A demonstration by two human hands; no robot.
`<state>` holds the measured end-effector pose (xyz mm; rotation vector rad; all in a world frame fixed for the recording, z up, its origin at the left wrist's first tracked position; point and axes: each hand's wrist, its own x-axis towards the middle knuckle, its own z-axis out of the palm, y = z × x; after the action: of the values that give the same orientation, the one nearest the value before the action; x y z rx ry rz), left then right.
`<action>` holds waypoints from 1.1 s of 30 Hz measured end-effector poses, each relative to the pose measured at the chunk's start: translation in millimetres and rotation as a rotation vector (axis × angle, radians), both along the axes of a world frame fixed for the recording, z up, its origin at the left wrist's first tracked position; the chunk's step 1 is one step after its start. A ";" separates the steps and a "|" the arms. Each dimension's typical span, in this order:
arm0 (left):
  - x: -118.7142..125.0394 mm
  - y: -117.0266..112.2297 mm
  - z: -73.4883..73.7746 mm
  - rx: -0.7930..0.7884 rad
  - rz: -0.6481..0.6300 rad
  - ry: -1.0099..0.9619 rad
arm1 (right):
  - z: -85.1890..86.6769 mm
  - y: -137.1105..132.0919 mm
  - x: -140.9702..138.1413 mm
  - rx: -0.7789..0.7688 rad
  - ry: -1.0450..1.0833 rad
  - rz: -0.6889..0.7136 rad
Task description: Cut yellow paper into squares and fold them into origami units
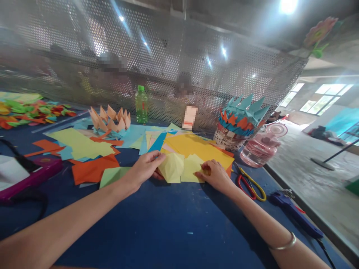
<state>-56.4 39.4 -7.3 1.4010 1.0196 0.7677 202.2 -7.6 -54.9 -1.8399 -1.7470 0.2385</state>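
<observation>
Green-capped bottle, pink jug, perforated screen

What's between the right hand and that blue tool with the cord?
The head view shows red-and-yellow scissors between the right hand and the blue tool.

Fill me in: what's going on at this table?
A person's left hand holds a creased pale-yellow paper over the blue table. The right hand touches a pale-yellow sheet beside it; whether it's pinched is unclear. Orange-yellow paper lies behind. Scissors and a blue glue gun lie on the right.
</observation>
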 end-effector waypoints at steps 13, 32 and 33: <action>-1.9 4.5 0.2 -0.087 -0.080 -0.051 | 6.3 -8.1 -10.8 0.024 0.467 0.020; 1.1 -29.7 -8.5 0.842 -0.364 0.356 | 27.6 -49.2 -65.2 0.371 0.039 0.395; 0.4 -31.2 -9.1 0.925 -0.358 0.363 | 28.0 -50.4 -65.0 0.406 0.005 0.415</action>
<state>-56.0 8.3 -16.4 2.5108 0.6385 0.7555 137.2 -58.0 -26.9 -1.1845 -1.9884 0.0405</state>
